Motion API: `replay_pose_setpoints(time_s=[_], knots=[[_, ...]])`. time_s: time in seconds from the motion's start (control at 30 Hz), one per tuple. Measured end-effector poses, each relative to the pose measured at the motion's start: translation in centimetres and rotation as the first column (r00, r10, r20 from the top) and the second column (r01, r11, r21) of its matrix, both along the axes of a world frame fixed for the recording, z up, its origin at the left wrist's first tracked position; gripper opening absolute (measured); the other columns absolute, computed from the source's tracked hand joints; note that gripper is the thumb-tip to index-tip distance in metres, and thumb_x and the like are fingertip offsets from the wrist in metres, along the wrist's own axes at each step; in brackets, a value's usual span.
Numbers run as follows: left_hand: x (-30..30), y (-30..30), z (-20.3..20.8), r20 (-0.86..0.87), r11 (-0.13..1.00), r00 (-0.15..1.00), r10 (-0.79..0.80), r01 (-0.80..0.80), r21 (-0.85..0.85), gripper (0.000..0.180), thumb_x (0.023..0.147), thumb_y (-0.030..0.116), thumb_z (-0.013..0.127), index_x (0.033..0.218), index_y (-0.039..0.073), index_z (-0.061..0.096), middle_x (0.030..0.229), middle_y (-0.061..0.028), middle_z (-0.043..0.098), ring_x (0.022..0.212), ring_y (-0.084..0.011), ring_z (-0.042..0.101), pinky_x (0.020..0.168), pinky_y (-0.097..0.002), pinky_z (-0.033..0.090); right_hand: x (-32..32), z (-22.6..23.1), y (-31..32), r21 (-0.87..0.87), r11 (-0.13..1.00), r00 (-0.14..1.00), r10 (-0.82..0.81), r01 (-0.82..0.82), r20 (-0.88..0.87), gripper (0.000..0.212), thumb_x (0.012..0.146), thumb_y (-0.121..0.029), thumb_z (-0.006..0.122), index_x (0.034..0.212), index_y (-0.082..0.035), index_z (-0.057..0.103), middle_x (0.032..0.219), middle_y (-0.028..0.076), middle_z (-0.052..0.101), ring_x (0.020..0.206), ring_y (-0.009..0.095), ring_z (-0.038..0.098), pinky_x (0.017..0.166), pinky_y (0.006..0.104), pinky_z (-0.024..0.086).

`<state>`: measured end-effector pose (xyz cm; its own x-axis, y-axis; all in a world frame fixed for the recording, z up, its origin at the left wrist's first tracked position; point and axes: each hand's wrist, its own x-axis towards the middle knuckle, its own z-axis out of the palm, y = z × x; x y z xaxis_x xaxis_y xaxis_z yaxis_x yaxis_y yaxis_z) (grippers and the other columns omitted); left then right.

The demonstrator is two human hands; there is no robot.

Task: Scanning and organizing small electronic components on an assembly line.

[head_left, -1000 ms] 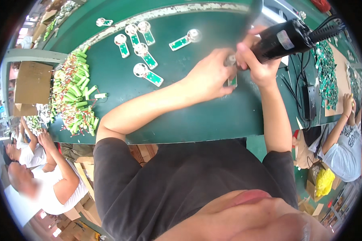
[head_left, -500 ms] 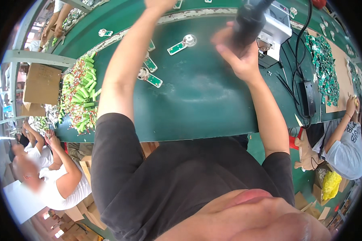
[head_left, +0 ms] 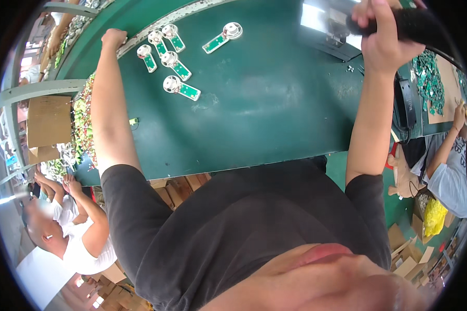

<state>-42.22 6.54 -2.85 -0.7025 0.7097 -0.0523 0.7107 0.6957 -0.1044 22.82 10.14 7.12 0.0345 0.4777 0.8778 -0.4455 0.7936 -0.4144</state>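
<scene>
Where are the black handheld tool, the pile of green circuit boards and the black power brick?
Black handheld tool (head_left: 419, 26): head view, on its barrel.
Pile of green circuit boards (head_left: 429, 85): head view, middle of the heap.
Black power brick (head_left: 406, 104): head view, on its casing.

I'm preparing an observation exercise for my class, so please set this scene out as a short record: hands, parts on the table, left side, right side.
Left hand: by the pale worn strip; any grip unclear
Right hand: wrapped around a black tool
Table: six white-and-green assemblies, five grouped, one apart
Left side: heap of green cylinders, partly hidden
Right side: green boards piled on brown cardboard
</scene>
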Motion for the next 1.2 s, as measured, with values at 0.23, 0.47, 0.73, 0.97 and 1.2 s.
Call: replay_pose_setpoints(time_s=[0.23, 0.47, 0.73, 0.97, 1.2], knots=[[14.7, 3.2, 3.7, 0.106, 0.878, 0.897, -0.429, 0.387, 0.281, 0.051, 0.085, 0.045, 0.075, 0.126, 0.014, 0.073, 0.114, -0.0114, 0.077, 0.105, -0.0218, 0.073, 0.094, -0.0348, 0.054, -0.6, -0.3, -0.5, -0.466, 0.884, 0.974, 0.068, 0.042, 0.218, 0.046, 0.091, 0.003, 0.063, 0.133, -0.001, 0.044, 0.065, 0.003, 0.052, 0.045, 0.011, 0.048, 0.045, 0.0270, 0.042], [44.5, -7.5, 5.4, 0.137, 0.319, 0.300, -0.944, 0.725, 0.610, 0.027, 0.084, 0.014, 0.072, 0.106, -0.001, 0.073, 0.127, -0.0224, 0.056, 0.104, -0.0423, 0.062, 0.092, -0.0440, 0.053, -0.7, -1.5, -2.0, -0.244, 0.919, 0.944, 0.327, -0.310, 0.032, 0.046, 0.094, 0.000, 0.058, 0.137, -0.003, 0.041, 0.063, 0.002, 0.046, 0.044, 0.012, 0.045, 0.044, 0.0275, 0.041], [45.9, -9.3, 4.4, 0.103, 0.303, 0.314, -0.944, 0.694, 0.653, 0.036, 0.089, 0.027, 0.075, 0.116, 0.003, 0.073, 0.147, -0.0289, 0.045, 0.122, -0.0433, 0.052, 0.105, -0.0455, 0.047, -2.4, -4.3, -2.2, -0.212, 0.936, 0.950, 0.303, -0.282, 0.077, 0.044, 0.095, 0.002, 0.060, 0.133, 0.000, 0.039, 0.064, 0.004, 0.053, 0.045, 0.011, 0.049, 0.046, 0.0264, 0.043], [43.8, -9.8, 2.9, 0.039, 0.137, 0.150, -0.988, 0.731, 0.669, 0.033, 0.080, 0.023, 0.081, 0.105, 0.002, 0.075, 0.152, -0.0270, 0.043, 0.130, -0.0448, 0.048, 0.108, -0.0485, 0.045, -4.0, -5.5, -3.5, -0.295, 0.925, 0.957, 0.277, -0.240, 0.089, 0.043, 0.095, 0.004, 0.060, 0.132, 0.000, 0.039, 0.064, 0.005, 0.053, 0.046, 0.011, 0.049, 0.047, 0.0257, 0.044], [43.4, -9.4, 2.0, 0.057, 0.141, 0.138, -0.989, 0.727, 0.673, 0.025, 0.082, 0.017, 0.079, 0.102, 0.002, 0.075, 0.150, -0.0248, 0.046, 0.130, -0.0430, 0.049, 0.106, -0.0466, 0.047, -4.4, -6.6, -3.2, -0.198, 0.929, 0.934, 0.339, -0.313, 0.115, 0.043, 0.095, 0.004, 0.059, 0.132, 0.000, 0.038, 0.066, 0.005, 0.054, 0.047, 0.011, 0.048, 0.049, 0.0253, 0.044]])
